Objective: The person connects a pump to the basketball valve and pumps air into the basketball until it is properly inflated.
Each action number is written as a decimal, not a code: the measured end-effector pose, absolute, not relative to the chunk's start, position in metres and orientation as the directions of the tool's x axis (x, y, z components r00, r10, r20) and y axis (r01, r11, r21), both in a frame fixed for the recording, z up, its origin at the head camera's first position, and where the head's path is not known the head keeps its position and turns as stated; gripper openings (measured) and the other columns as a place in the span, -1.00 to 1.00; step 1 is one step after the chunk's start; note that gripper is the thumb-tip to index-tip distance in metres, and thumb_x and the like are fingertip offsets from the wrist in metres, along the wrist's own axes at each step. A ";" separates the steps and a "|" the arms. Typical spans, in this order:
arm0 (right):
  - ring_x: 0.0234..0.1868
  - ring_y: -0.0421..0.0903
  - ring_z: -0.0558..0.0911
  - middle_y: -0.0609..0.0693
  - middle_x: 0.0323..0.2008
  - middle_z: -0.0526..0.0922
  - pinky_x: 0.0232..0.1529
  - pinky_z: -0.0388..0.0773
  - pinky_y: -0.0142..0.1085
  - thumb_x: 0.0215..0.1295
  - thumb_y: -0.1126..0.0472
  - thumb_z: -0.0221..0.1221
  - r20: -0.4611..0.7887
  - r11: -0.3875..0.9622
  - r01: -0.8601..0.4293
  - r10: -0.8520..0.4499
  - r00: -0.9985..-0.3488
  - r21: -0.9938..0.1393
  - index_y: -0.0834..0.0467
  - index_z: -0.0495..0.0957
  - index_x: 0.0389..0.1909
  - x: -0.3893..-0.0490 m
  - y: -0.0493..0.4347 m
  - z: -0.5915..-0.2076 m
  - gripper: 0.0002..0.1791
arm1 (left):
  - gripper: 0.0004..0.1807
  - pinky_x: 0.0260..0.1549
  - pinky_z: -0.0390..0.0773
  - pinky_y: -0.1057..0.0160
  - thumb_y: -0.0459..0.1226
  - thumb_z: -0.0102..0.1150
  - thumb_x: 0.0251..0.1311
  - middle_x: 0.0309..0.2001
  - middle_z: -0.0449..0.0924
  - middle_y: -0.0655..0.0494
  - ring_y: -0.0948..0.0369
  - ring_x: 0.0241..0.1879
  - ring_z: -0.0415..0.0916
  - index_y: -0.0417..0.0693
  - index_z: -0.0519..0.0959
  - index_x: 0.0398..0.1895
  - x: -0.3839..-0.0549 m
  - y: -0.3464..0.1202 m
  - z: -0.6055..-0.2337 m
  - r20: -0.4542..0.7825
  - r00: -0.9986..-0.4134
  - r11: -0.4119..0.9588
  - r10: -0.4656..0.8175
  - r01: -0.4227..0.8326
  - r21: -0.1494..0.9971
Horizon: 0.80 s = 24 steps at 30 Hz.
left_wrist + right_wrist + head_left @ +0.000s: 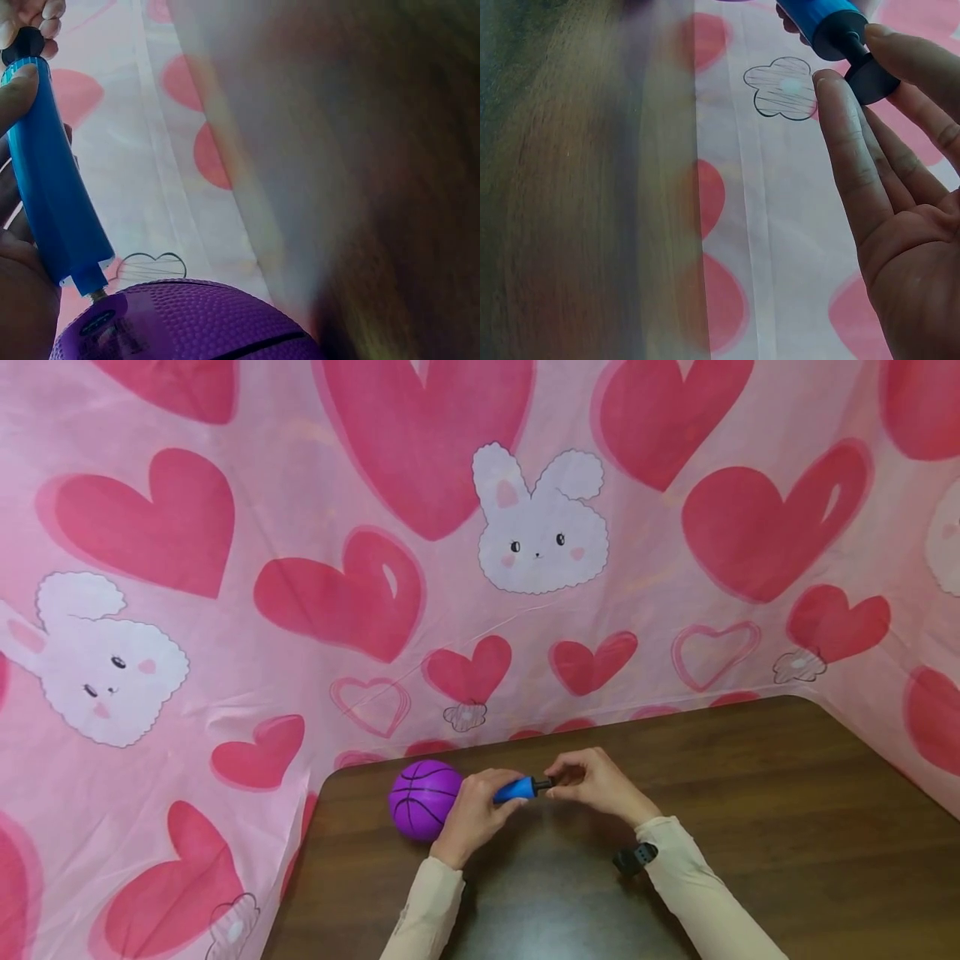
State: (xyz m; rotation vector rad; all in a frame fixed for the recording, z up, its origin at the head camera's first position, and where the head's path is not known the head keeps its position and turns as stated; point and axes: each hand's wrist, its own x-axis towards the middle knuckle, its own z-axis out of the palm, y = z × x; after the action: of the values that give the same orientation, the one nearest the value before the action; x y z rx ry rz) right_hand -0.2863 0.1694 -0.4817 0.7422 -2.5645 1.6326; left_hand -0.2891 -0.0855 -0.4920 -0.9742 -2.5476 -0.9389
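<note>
A purple ball with black basketball lines [422, 800] rests on the wooden table, close to my left hand [474, 812]. That hand grips the blue barrel of a ball pump [514, 790]. The pump's thin metal needle [98, 295] goes down to the ball's surface in the left wrist view; how deep it sits cannot be seen. My right hand [600, 783] pinches the pump's black handle [873, 79] between thumb and fingers. A short length of dark rod shows between handle and barrel in the right wrist view.
The dark wooden table [750, 827] reaches out to both sides and toward me. Pink cloth [480, 610] printed with hearts and rabbits hangs along its back and sides. A black device [635, 858] is strapped at my right wrist.
</note>
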 end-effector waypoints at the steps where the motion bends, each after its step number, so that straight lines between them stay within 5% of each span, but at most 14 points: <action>1: -0.29 -0.20 0.76 0.05 -0.20 0.82 -0.14 0.72 -0.41 0.18 0.25 0.50 0.262 0.340 -0.399 -0.384 -0.886 -0.852 0.09 0.77 -0.12 -0.286 0.170 -0.482 -0.76 | -0.64 0.12 0.72 0.09 -0.21 0.49 0.23 0.02 0.80 0.11 0.20 -0.01 0.74 -0.01 0.72 0.08 -0.289 -0.085 -0.492 0.440 -0.744 0.566 0.503 0.669 0.482; 24: -0.30 -0.23 0.78 0.13 -0.20 0.80 -0.19 0.74 -0.37 0.16 0.30 0.50 0.292 0.385 -0.394 -0.298 -0.909 -0.834 0.16 0.76 -0.14 -0.267 0.242 -0.475 -0.77 | -0.61 0.15 0.71 0.06 -0.23 0.51 0.20 0.05 0.79 0.12 0.19 0.02 0.73 0.00 0.72 0.10 -0.290 -0.089 -0.495 0.441 -0.749 0.577 0.494 0.662 0.478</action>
State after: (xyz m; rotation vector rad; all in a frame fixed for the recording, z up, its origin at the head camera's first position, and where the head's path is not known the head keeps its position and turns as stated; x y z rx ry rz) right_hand -0.2670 0.2423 -0.4749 0.6349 -2.5351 1.5676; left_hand -0.2896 -0.0887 -0.4945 -0.9563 -2.5503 -0.9329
